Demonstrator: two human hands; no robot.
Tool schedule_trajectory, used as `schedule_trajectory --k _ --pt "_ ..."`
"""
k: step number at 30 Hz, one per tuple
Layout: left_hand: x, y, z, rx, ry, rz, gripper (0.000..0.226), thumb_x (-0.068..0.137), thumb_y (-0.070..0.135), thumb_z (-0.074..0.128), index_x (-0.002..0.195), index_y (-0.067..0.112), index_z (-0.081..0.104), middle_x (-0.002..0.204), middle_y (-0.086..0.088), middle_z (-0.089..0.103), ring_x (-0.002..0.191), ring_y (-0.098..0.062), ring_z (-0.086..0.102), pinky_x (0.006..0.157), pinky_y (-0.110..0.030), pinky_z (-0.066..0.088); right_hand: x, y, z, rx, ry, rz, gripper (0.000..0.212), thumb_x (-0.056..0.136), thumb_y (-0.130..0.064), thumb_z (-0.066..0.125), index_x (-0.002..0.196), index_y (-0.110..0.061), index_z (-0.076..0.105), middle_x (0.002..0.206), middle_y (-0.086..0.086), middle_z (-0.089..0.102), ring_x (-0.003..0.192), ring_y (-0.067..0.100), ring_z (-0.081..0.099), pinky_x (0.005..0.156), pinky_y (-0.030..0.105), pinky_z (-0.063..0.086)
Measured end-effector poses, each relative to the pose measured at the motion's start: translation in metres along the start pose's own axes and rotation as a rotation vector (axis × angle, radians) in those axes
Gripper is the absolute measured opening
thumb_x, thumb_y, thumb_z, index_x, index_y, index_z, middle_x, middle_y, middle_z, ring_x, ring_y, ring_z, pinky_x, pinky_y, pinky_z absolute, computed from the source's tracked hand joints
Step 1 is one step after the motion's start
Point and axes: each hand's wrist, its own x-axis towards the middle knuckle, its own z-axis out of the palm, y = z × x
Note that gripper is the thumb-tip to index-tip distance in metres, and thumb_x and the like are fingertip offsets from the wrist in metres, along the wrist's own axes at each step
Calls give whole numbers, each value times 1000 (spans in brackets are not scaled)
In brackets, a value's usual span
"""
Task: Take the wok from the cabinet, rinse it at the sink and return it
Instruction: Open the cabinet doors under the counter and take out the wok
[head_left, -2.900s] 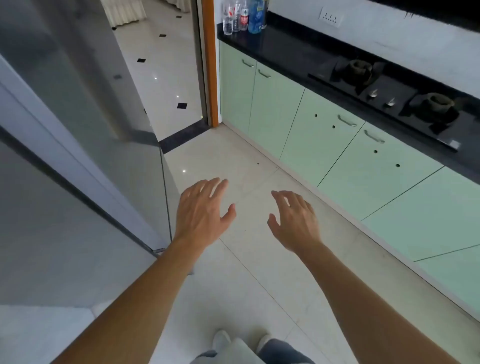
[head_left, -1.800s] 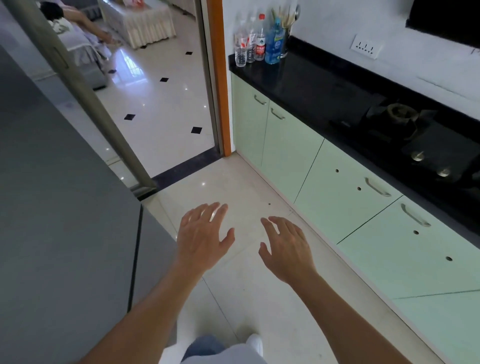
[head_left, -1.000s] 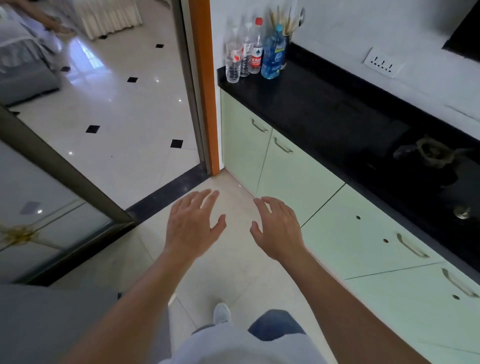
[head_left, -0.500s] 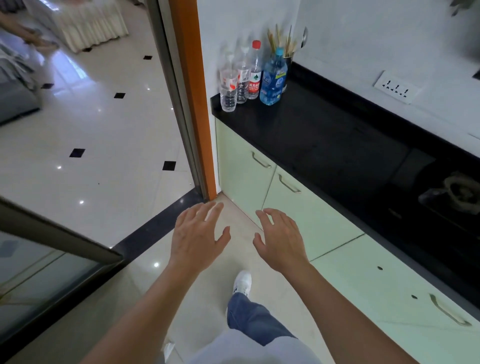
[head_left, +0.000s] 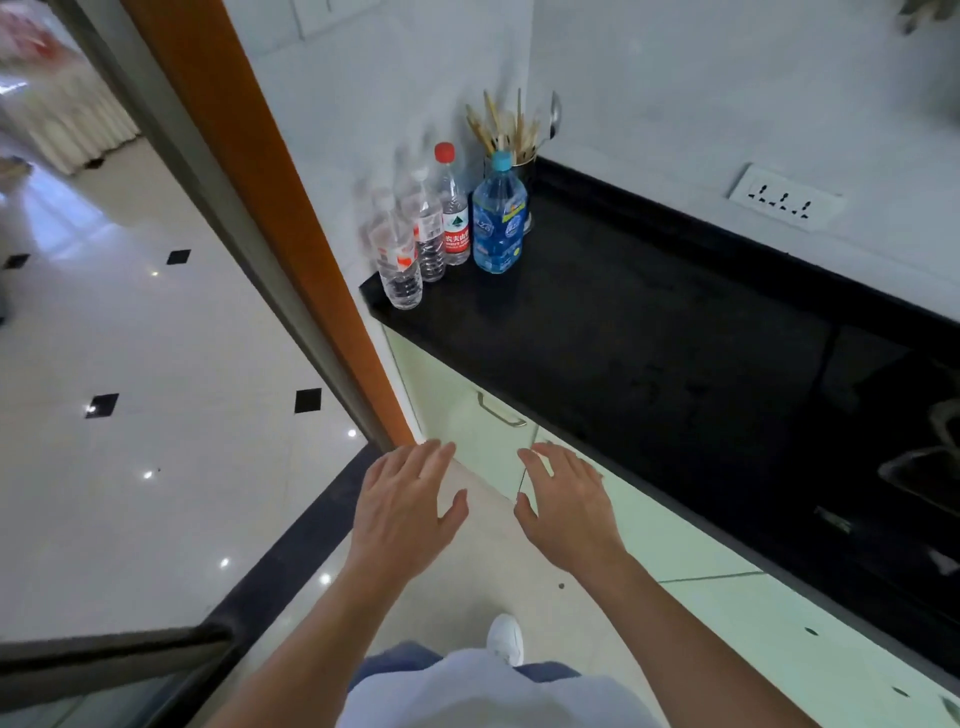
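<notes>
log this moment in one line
step: pre-pickup | left hand: open, empty | right hand: open, empty | cabinet doors: shut | wok: not in view

Both my arms reach forward, bare. My left forearm (head_left: 311, 639) comes in from 7 o'clock and my right forearm (head_left: 691, 634) from 4 o'clock. My left hand (head_left: 405, 512) hangs palm down, fingers straight and close together, pointing to about 1 o'clock, thumb spread toward 2. My right hand (head_left: 569, 512) is just beside it at its 3 o'clock, not touching, palm down, fingers relaxed and pointing to 11 o'clock, thumb out toward 10. Both hands are empty.
</notes>
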Motion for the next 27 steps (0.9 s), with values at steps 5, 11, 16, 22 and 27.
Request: schedule_trajectory --k 5,11,16,22,27 --pt "48 -11 12 -16 -51 91 58 85 60 51 132 26 60 138 1 62 126 -27 60 105 -49 45 19 10 16 -3 -27 134 49 85 -37 64 131 -20 59 138 6 60 127 27 57 106 43 47" --pt "99 -32 32 -11 -196 272 58 87 62 50 134 29 56 141 2 59 127 -25 58 105 -49 48 20 9 30 -3 -27 389 48 84 -40 66 128 -22 62 132 5 63 122 29 60 108 50 47" --pt "136 -43 52 12 -305 422 62 84 66 52 137 33 53 144 6 56 131 -21 54 108 -44 43 16 -1 49 0 -6 615 50 71 -35 83 117 -17 71 120 8 71 110 30 69 100 53 51" --pt "166 -59 93 130 -394 624 65 82 64 57 138 31 55 146 2 54 134 -22 53 109 -40 24 25 -2 78 50 0 731 55 69 -30 86 118 -12 69 119 11 71 107 33 70 94 52 55" --pt "179 -60 131 153 -418 708 71 84 61 56 145 25 47 152 -2 47 139 -24 47 113 -41 19 47 7 110 100 45 723 59 73 -25 82 125 -8 62 124 15 67 111 36 66 95 51 55"
